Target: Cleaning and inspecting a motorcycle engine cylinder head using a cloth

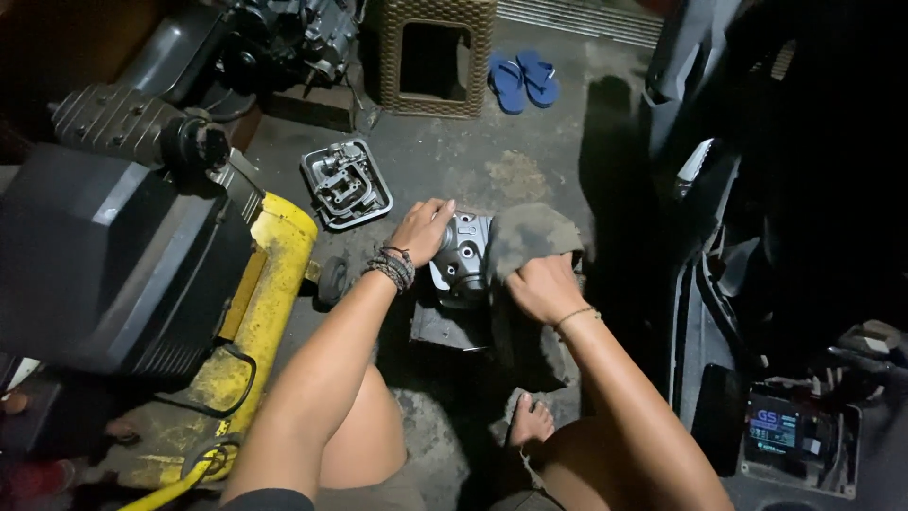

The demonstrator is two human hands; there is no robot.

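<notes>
The person squats low on the concrete floor (530,161), knees spread, a bare foot (530,423) planted between them. In front of them a grey cast-metal engine part (462,254) sits on a dark block (449,326), right in the middle of the floor space.

The left hand (423,230), with a stack of dark bracelets at the wrist, lies on the left side of the engine part; its fingers (441,210) curl over the top edge and grip it. The right hand (544,287) clutches a dirty grey rag (530,237), fingers closed round the cloth, and the rag is pressed against the right side of the part.

Just beyond the left hand lies a second metal casting (346,182), an open cover with its hollow side up, flat on the floor. To the left stands a yellow tank (270,284) with a black housing (104,255) on it. Farther back are a woven brown stool (435,52) and, beside it, a pair of blue flip-flops (523,80). At the lower right a small device with a lit screen (776,428) glows in the dim light.
</notes>
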